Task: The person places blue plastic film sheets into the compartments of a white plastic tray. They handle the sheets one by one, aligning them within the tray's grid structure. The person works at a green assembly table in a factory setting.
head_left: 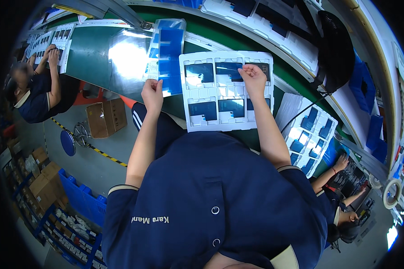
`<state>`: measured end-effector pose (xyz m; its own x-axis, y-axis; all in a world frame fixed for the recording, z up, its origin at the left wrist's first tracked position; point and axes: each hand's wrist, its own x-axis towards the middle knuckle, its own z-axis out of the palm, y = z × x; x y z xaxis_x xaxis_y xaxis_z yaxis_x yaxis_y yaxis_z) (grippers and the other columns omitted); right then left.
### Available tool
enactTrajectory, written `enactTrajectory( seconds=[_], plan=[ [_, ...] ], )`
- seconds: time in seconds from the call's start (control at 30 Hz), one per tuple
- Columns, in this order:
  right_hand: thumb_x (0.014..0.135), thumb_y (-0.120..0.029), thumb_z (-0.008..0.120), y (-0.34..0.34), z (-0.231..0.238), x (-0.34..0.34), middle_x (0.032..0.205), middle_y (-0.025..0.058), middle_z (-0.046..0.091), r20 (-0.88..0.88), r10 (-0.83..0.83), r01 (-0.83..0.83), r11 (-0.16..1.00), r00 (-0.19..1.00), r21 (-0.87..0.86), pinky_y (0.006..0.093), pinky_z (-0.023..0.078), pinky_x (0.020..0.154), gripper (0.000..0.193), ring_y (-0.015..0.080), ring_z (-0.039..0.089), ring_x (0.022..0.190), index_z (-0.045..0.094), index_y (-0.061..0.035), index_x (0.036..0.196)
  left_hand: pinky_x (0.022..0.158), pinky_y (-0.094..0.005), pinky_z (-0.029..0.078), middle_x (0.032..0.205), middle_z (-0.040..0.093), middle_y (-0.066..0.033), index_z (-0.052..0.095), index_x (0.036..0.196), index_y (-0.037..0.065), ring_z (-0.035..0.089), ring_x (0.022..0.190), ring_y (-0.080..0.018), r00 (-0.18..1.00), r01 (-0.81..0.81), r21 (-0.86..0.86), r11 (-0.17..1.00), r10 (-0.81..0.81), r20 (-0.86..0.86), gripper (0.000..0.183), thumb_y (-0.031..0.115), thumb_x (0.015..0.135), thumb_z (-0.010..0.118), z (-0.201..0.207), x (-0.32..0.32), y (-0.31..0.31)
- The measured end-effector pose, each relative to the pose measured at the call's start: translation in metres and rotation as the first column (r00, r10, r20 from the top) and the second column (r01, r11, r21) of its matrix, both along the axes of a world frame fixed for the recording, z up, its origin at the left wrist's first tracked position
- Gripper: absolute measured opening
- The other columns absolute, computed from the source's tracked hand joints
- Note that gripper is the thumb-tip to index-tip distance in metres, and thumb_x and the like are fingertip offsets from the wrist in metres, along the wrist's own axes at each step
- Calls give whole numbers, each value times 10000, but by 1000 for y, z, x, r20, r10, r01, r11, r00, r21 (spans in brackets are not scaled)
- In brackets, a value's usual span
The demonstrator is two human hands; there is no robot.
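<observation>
A white moulded tray lies in front of me with flat dark rectangular panels in its compartments, several showing small blue tabs. My right hand is over the tray's upper right, thumb and forefinger pinched at the right end of the top middle panel. Whatever thin thing sits between those fingertips is too small to make out. Left of the tray lies a stack of blue film sheets with clear edges. My left hand is closed in a pinch by the stack's lower left corner; its fingertips hide what they hold, if anything.
Stacked white trays of similar panels stand at the right, with a black cable across them. More trays fill the rack beyond the green bench. Co-workers sit at far left and lower right. A cardboard box and stool stand left.
</observation>
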<state>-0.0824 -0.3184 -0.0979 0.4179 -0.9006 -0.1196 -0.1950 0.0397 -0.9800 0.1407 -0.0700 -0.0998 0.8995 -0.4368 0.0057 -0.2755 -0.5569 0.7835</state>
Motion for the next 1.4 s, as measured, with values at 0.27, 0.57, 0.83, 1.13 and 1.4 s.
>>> enactTrajectory(
  seconds=[0.27, 0.57, 0.83, 1.13, 1.4],
  plan=[
    [746, 6, 713, 1, -4, 0, 749, 25, 648, 7, -17, 17, 1000, 1000, -8, 179, 479, 609, 122, 52, 581, 647, 646, 14, 848, 546, -269, 426, 612, 558, -59, 541, 775, -3, 512, 542, -119, 1000, 21, -1, 1000, -21, -1, 182, 121, 836, 659, 5, 0, -1],
    [750, 10, 701, 4, 0, 2, 756, 34, 649, -37, -16, 14, 999, 999, -42, 184, 484, 614, 121, 57, 591, 653, 640, 19, 854, 543, -238, 406, 590, 525, -17, 553, 760, 4, 468, 547, -73, 1000, 18, -9, 1000, -18, -2, 200, 145, 829, 677, 2, 0, 0],
    [724, -20, 694, 4, -2, 5, 756, 83, 650, -148, -7, -26, 975, 989, -222, 232, 498, 602, 149, 109, 608, 619, 646, 11, 862, 530, -246, 404, 585, 547, -43, 624, 810, -18, 475, 525, -106, 999, 18, -26, 999, -19, -38, 137, 113, 837, 655, 7, 1, 0],
    [727, -39, 723, 40, 39, 5, 1110, 116, 476, -285, 32, -175, 854, 958, -491, 270, 460, 716, 559, 180, 537, 842, 484, -57, 1232, 579, -248, 446, 772, 607, -64, 648, 935, -7, 564, 631, -131, 949, 66, -77, 995, -38, 314, 139, 96, 903, 560, 50, -12, 3],
    [843, -3, 622, 97, 85, 16, 988, 38, 587, 364, 508, -613, 737, 780, 284, 218, 439, 750, 526, 84, 552, 860, 424, -83, 1324, 669, -168, 424, 815, 600, -17, 373, 1313, 41, 531, 719, -35, 845, 51, -542, 839, -325, -424, 464, -6, 888, 552, 103, -72, -9]
  ],
)
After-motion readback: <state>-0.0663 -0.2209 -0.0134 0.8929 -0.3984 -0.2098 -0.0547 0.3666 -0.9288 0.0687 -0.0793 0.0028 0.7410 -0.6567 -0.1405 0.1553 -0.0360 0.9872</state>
